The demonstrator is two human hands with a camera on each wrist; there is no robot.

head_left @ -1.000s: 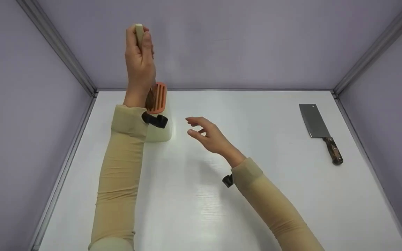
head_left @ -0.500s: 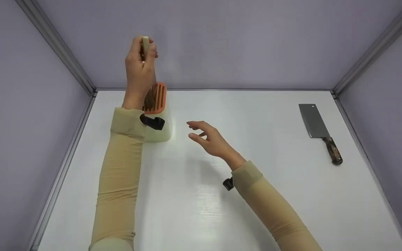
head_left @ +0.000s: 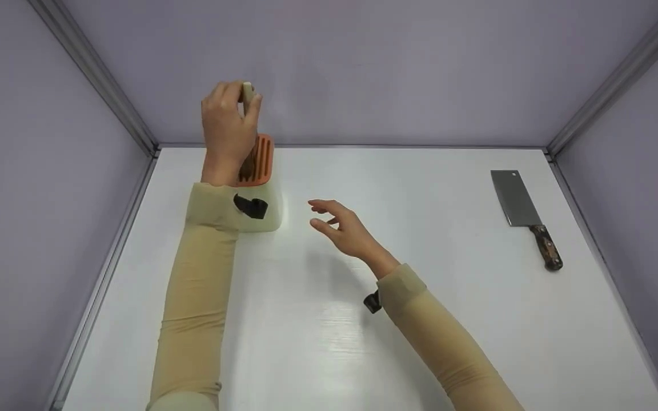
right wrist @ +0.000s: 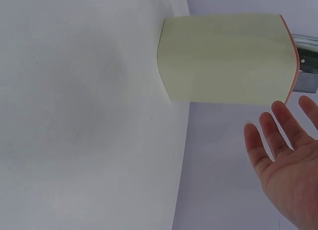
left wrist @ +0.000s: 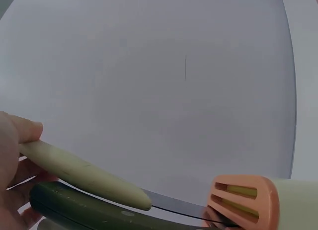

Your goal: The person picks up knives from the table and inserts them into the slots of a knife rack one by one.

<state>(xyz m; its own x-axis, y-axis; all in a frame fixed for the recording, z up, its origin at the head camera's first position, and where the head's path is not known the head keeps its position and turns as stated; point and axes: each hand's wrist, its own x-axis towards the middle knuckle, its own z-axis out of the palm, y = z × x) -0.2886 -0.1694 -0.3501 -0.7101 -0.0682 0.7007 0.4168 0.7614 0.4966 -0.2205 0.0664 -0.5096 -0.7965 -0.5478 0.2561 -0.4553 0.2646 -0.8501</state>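
Note:
My left hand [head_left: 227,125] pinches the pale cream-green handle [left wrist: 89,175] of a knife, thumb on one side and fingers on the other. From that handle a thin blade [left wrist: 171,202] runs to the orange slotted top [left wrist: 266,200] of the knife block [head_left: 266,214]; how deep it sits in a slot is hidden. Just below lies a dark green handle [left wrist: 99,210]; other knives stand in the block. My right hand [head_left: 349,231] hovers to the right of the block, fingers relaxed and slightly bent, holding nothing. In the right wrist view its fingers [right wrist: 271,133] appear near the block's top edge.
A cleaver [head_left: 514,197] with a brown patterned handle [head_left: 546,248] lies flat on the white table [head_left: 420,240] at the right. Grey-lilac walls [head_left: 397,68] rise behind and on both sides. The block stands near the back left.
My left hand has come down with the knife, bringing the handle closer to the block's top and slightly to the right. The right hand has barely shifted; the cleaver lies still.

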